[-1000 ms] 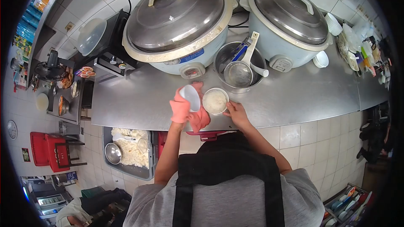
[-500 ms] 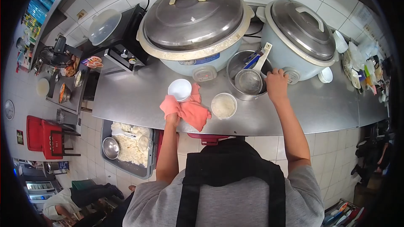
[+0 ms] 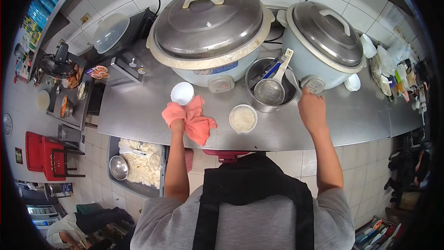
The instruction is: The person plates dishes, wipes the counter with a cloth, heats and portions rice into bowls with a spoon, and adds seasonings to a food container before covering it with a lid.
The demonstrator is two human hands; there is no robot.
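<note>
The right hand (image 3: 311, 111) has left the round white bowl heaped with pale rice (image 3: 243, 119), now standing unheld near the tabletop's (image 3: 351, 118) front edge, so that bowl looks set down. Its curled fingers are beside the pale-blue metal rice cooker's (image 3: 296, 53) grey panel (image 3: 314, 84); whether they pinch, I cannot tell. The left hand (image 3: 177, 125), its fingers hidden in a coral fabric cloth (image 3: 200, 125), has shifted left beside the empty round white bowl (image 3: 182, 93).

Matt cloth (image 3: 200, 125), smooth metal counter (image 3: 280, 132)
</note>
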